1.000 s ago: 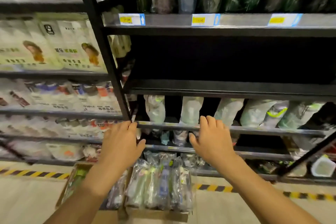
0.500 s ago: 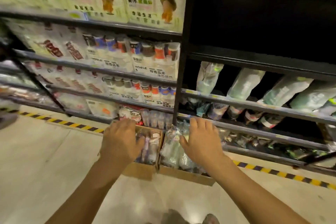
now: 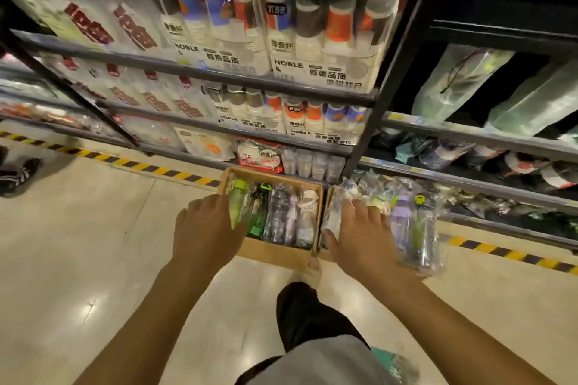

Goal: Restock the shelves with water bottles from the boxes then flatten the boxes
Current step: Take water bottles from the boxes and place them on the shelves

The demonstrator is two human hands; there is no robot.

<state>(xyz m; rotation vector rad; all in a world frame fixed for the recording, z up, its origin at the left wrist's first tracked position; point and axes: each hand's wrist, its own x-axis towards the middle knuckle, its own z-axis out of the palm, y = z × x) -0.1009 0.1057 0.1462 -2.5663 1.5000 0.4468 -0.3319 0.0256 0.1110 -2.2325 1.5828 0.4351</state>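
Reaching down over the open brown cardboard box [image 3: 275,251] on the glossy beige floor [image 3: 78,244], both hands out.
- Left hand [image 3: 206,228]: at the box's left wall, fingertips by the lime-green plastic-wrapped water bottle [image 3: 239,208]. Grip loose, fingers barely bent, holding nothing.
- Right hand [image 3: 364,236]: just right of the box, fingers spread flat over the heap of clear-wrapped purple and green bottles [image 3: 406,225]. Grip open, nothing pinched.
- Inside the box: a row of wrapped bottles lying side by side, green, dark and lilac [image 3: 291,216].
- Behind the box: black metal shelf rack [image 3: 375,109], packs of white paper cups [image 3: 316,40] on its upper levels.
- Yellow-black hazard tape [image 3: 175,170] runs on the floor left of the box.
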